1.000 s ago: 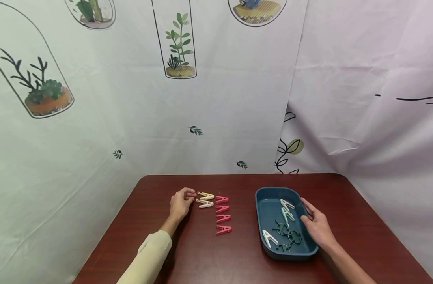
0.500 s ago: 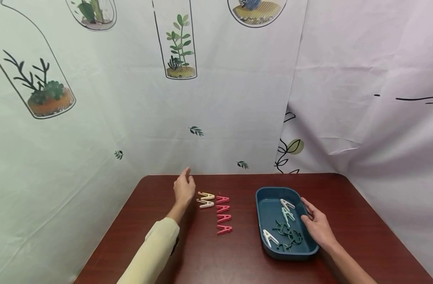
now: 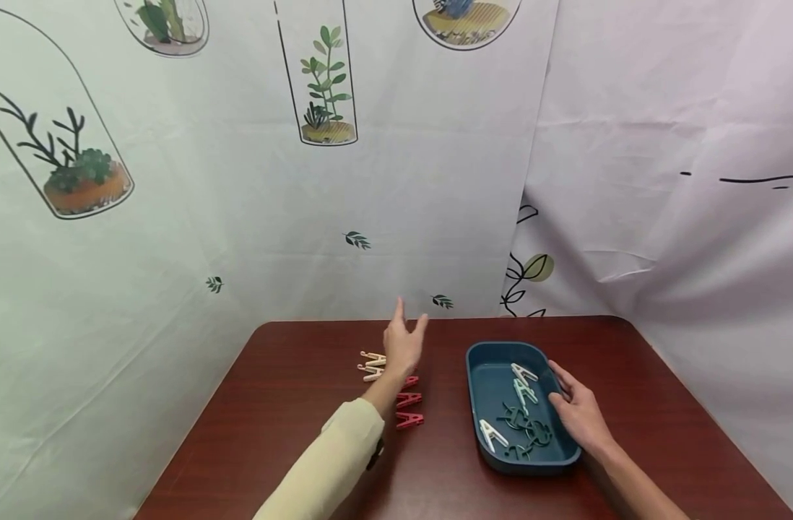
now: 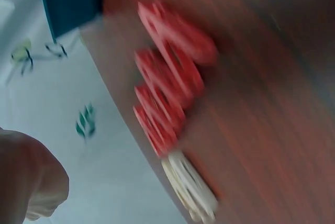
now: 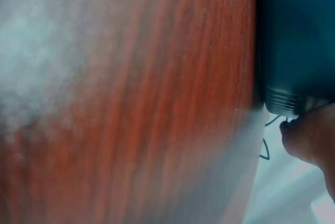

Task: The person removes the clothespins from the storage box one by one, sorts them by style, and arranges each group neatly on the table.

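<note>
My left hand (image 3: 404, 348) is over the table with index finger and thumb spread apart and nothing held. It passes above a column of red clothespins (image 3: 409, 419) and partly hides the upper ones. Left of that column lie two pale clothespins, one yellowish (image 3: 373, 358) and one cream (image 3: 370, 372). In the left wrist view the red clothespins (image 4: 172, 41) appear blurred, lined up with the pale pair (image 4: 188, 187). My right hand (image 3: 583, 413) grips the right rim of a blue tray (image 3: 472, 390), thumb over the rim and fingers along the outer side.
Inside the tray lie a white clothespin (image 3: 492, 435), a mint clothespin (image 3: 523, 394), another pale clothespin (image 3: 523, 373) and dark green curved pieces (image 3: 537, 432). The brown table (image 3: 286, 448) ends at a printed cloth backdrop (image 3: 396, 180).
My left hand has left the pale clothespins, risen with its fingers loosened, and swung right over the red column. My right hand stays on the tray; the clothespins have not moved.
</note>
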The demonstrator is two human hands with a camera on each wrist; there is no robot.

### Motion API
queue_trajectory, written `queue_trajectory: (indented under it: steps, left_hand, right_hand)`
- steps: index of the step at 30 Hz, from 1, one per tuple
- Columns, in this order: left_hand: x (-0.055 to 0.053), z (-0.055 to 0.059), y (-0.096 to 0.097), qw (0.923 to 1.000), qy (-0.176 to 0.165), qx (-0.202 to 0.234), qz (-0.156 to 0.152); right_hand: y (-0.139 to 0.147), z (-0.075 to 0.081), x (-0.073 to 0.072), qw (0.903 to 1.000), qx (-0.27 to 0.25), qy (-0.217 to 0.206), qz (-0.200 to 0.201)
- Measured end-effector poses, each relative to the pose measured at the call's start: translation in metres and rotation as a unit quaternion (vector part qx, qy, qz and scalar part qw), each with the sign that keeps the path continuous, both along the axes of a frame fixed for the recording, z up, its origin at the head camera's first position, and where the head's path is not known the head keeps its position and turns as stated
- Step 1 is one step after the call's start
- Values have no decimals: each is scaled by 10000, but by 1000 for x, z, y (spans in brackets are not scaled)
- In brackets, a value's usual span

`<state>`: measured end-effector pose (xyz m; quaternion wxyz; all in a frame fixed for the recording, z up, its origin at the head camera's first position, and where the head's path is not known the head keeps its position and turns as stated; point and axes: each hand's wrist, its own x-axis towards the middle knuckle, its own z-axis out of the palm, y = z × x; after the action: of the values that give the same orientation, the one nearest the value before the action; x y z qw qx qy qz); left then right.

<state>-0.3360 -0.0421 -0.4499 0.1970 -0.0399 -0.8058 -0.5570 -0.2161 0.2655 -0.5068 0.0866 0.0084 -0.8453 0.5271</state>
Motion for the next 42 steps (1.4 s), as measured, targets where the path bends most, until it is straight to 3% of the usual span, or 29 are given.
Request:
queue_trajectory:
  steps: [5,12,18,26,32,37,42]
  left_hand:
    - [16,-1,34,9982,10,447,-412]
    - [42,-3,78,9904,-417,913,-953]
    - [59,-9,103,9810,-810,1227,-1263]
    - [78,-19,128,9782,-1191,1188,-1219]
    - [87,-31,142,9771,-1343,1142,-1192]
    - [90,-42,152,9791,-1436,1082,-952]
    - [93,-45,157,9840,-1425,792,-713]
  right_hand:
    - [0,1,-1,10000,25,-26,10]
    - [0,1,-2,10000,-10,-22,49]
    - [0,0,-3,9999,-64,-30,76]
    - [2,1,-2,9999,57,-81,66]
    - [3,1,2,9999,87,32,96]
    - [1,1,2,9999,61,64,75]
    - [1,1,2,10000,-5,32,44]
